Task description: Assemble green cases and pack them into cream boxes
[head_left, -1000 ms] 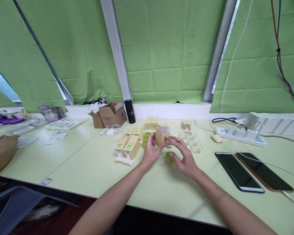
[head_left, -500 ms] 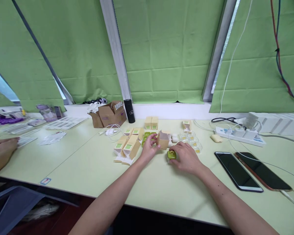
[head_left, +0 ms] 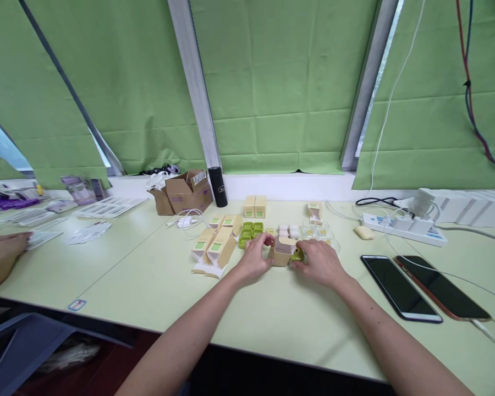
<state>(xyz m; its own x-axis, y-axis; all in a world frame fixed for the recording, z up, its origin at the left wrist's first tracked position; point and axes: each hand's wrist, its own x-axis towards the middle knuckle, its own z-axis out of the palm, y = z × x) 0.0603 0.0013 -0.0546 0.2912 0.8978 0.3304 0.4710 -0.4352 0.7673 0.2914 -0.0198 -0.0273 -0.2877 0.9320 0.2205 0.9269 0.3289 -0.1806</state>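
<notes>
My left hand grips the left side of a small kraft cardboard box, whose end with raised flaps faces right. In my right hand is a small green container, held against the box's right end; part of it is hidden by my fingers. Behind my left hand stand several green square lids, with small yellow pieces beside them. White blocks sit just beyond the box. Clear containers with yellow centres lie behind my right hand.
Several kraft boxes lie left of my hands, and two more stand farther back. A brown carton and black bottle are at the rear. Two phones and a power strip with cables occupy the right. Another person's hand is far left.
My left hand has tilted the kraft box down and nearer, turning its flapped end rightward. My right hand has brought the green container slightly right and up against the box.
</notes>
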